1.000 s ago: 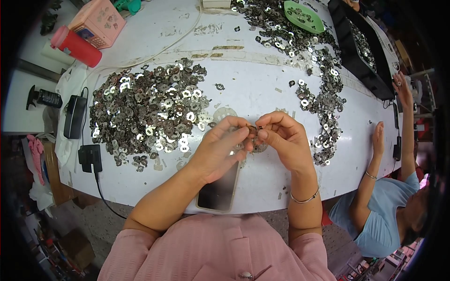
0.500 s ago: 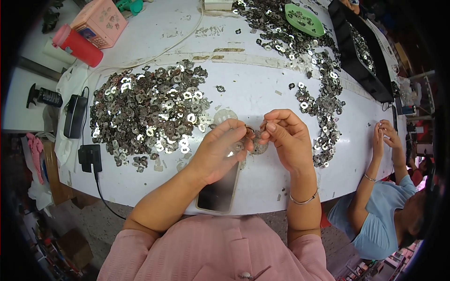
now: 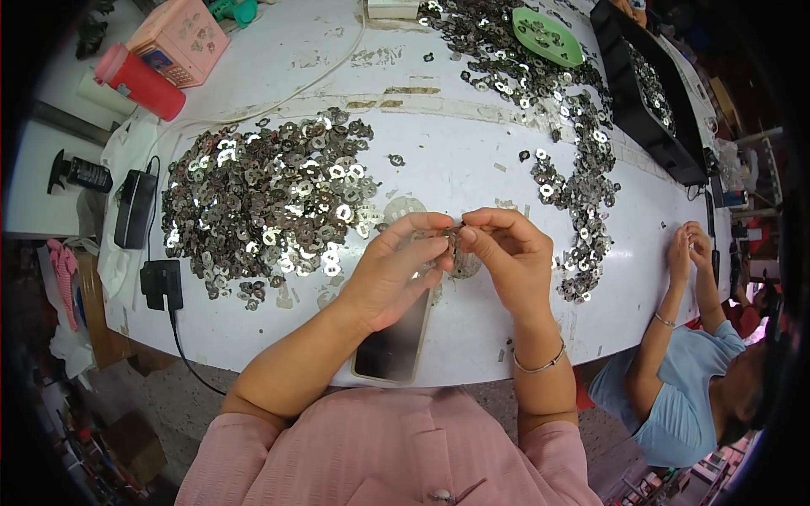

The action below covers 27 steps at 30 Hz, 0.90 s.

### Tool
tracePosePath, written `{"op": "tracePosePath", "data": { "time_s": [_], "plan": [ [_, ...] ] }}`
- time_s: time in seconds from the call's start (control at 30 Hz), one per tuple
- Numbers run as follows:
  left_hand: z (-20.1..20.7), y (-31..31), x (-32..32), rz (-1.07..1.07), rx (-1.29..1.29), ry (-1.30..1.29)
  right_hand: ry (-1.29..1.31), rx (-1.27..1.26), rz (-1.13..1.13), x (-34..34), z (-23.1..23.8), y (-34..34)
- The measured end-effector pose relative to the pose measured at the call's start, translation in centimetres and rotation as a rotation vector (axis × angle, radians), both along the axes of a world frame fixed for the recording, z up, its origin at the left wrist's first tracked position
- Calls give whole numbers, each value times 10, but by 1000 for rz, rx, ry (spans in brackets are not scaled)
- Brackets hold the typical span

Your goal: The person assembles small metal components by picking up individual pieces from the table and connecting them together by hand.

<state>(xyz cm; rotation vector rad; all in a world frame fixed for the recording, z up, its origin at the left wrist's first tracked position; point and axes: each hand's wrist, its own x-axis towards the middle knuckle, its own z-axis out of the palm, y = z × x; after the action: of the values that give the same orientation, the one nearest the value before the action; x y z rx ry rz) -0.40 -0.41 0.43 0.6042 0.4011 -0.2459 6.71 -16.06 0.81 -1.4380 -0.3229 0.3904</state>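
Both hands meet over the middle of the table. My left hand [image 3: 395, 274] is closed, with small metal pieces [image 3: 452, 244] between its thumb and fingers; the fingers partly cover them. The thumb and forefinger of my right hand [image 3: 516, 257] pinch at the same spot, and what lies in that pinch is too small and hidden to make out. Left of my hands is a large heap of small metal plates with cut-out centres [image 3: 270, 198]. A phone with a dark screen [image 3: 392, 341] lies under my left hand, near the table's front edge.
More metal plates [image 3: 582, 190] trail along the right side. A green dish [image 3: 547, 38] and a black bin [image 3: 645, 93] stand beyond. At the left are a red cup [image 3: 139, 82], a pink box [image 3: 179, 40] and a black adapter [image 3: 161, 285]. A co-worker [image 3: 675, 379] sits at the right.
My right hand has moved slightly left, bringing its fingertips against those of my left hand. My left hand has barely moved. The co-worker's hands have come closer together.
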Motion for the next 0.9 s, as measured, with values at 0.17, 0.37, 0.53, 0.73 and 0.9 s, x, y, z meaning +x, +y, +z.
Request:
{"op": "tracePosePath", "data": {
  "time_s": [0.17, 0.37, 0.53, 0.73, 0.9],
  "plan": [
    [-5, 1, 0, 23, 14, -13, -357, -212, -99, -10, 3, 8],
    [-7, 0, 2, 76, -18, 8, -509, -287, -52, -9, 1, 10],
    [-7, 0, -1, 77, -118, -27, 375, 276, 68, -10, 9, 17],
    [-2, -8, 0, 112, -92, -100, 412, 297, -26, -6, 8, 22],
    [22, -27, 3, 282, -212, -104, 500, 552, -76, -1, -4, 11]
  ]
}}
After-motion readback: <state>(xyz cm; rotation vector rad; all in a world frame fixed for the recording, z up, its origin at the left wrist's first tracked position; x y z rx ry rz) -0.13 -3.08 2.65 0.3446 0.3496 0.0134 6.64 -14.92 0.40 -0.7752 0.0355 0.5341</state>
